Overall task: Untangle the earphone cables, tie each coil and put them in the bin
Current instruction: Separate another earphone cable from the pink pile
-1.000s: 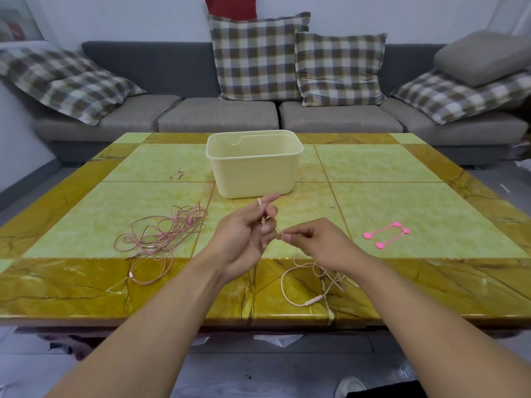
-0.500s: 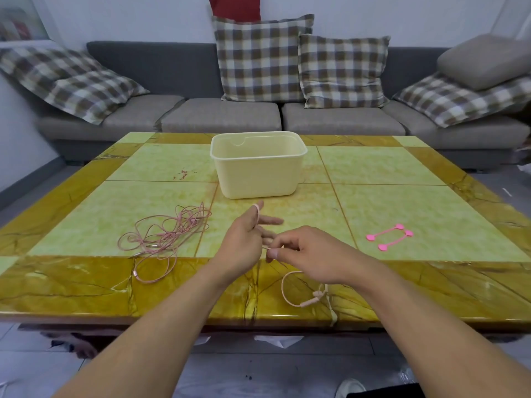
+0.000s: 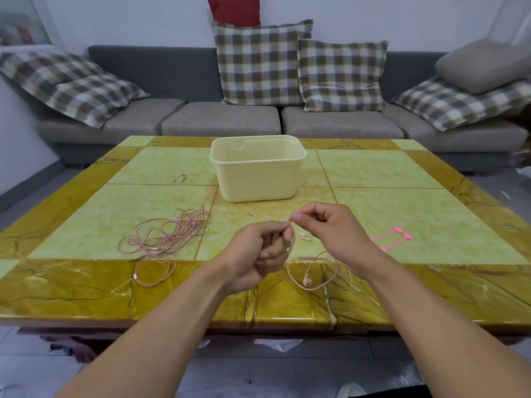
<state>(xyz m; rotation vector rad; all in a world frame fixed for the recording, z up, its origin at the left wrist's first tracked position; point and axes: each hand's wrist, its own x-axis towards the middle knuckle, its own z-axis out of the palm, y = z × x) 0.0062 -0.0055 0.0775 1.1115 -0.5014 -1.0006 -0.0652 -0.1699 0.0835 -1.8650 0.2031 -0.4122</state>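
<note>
A grey sofa with checked cushions stands behind a low bench [image 3: 373, 173] of yellow-green marbled tiles with an ochre border. Over the near edge, the left hand [image 3: 260, 254] is curled round turns of a thin pale-pink earphone cable [image 3: 313, 278], while the right hand [image 3: 327, 234] pinches a strand of it between thumb and forefinger just beside the left fingertips. The rest of that cable trails in a loose loop on the near border, one earbud lying inside it. How many turns sit on the left fingers is hard to tell.

The step in hand looks like winding the coil. To do it well, the right hand should feed the strand with light, even tension, laying each turn beside the last, and lift the slack clear so the earbud does not snag.

A second, darker pink tangled cable [image 3: 166, 239] lies toward the near left. Two bright pink silicone ties [image 3: 393, 239] lie toward the right edge. The cream plastic bin [image 3: 258, 179] stands mid-bench, well apart.
</note>
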